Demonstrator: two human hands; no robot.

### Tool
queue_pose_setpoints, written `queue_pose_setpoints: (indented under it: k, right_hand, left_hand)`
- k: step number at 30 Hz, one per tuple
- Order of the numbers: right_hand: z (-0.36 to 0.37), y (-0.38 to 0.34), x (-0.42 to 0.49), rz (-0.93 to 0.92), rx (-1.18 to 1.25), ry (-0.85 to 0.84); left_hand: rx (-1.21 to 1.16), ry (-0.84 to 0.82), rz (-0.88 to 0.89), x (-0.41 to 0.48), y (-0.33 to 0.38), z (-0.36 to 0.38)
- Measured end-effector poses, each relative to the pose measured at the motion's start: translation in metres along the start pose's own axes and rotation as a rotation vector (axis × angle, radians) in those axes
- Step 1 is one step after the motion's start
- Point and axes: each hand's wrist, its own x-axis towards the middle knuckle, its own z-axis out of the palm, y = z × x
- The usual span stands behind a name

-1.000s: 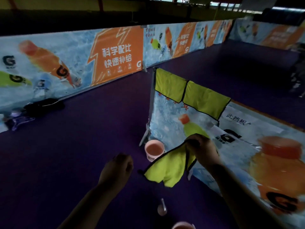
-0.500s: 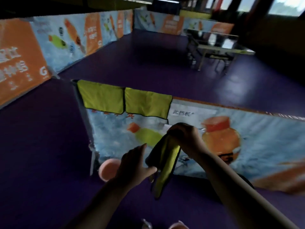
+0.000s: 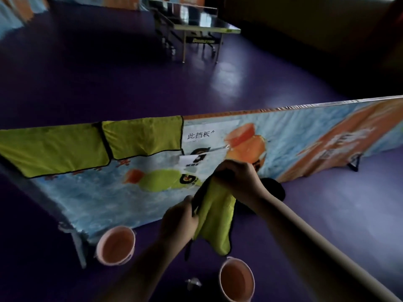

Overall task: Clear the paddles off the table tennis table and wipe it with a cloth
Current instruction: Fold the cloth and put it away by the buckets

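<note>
Yellow-green cloth (image 3: pixel 214 219) is held in the air, over the gap between a pink bucket (image 3: pixel 115 245) and a second bucket (image 3: pixel 236 280), in front of the barrier (image 3: pixel 305 136). Its top is gripped in the curled right hand (image 3: pixel 237 177); its side edge is pinched by the left hand (image 3: pixel 178 219). Table tennis table (image 3: pixel 196 20) is well apart; paddles cannot be made out. Risk judged: the cloth could be dropped into a bucket if the grip is loosened, or the floor (image 3: pixel 87 73) dripped on if it is wet.

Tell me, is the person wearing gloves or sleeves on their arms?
No gloves. The left hand and right hand are bare, with no rings or watch showing. The left forearm and right forearm look bare too, though the light is dim.
</note>
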Motion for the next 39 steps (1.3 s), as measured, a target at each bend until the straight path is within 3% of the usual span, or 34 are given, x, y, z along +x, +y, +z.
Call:
queue_pose_setpoints:
  k: [7, 15, 17, 21, 24, 29, 34, 37, 39]
  right_hand:
    - [-0.010, 0.036, 0.028, 0.046, 0.008, 0.045]
    - [-0.024, 0.090, 0.098, 0.017, 0.074, 0.035]
    - [-0.033, 0.106, 0.123, 0.003, 0.083, 0.035]
    - [-0.050, 0.137, 0.173, -0.010, 0.025, 0.036]
    - [-0.059, 0.162, 0.206, -0.023, -0.181, 0.101]
    - [-0.075, 0.189, 0.265, -0.208, -0.437, 0.246]
    - [-0.092, 0.189, 0.326, 0.112, -0.272, 0.371]
    - [-0.092, 0.185, 0.359, 0.134, -0.121, 0.426]
    - [-0.092, 0.183, 0.376, 0.138, -0.093, 0.438]
  left_hand:
    - [0.103, -0.057, 0.007, 0.039, -0.011, 0.011]
    - [0.250, -0.022, -0.120, 0.113, -0.012, 0.022]
    - [0.390, 0.003, -0.070, 0.137, -0.009, 0.016]
    - [0.594, 0.238, 0.066, 0.184, 0.001, -0.011]
    - [0.603, 0.211, -0.035, 0.220, 0.012, -0.028]
    - [0.425, 0.334, -0.198, 0.280, 0.010, -0.037]
    - [0.020, 0.461, -0.134, 0.346, 0.027, -0.060]
    - [-0.211, 0.536, -0.110, 0.384, 0.038, -0.072]
    - [-0.243, 0.548, -0.104, 0.407, 0.038, -0.077]
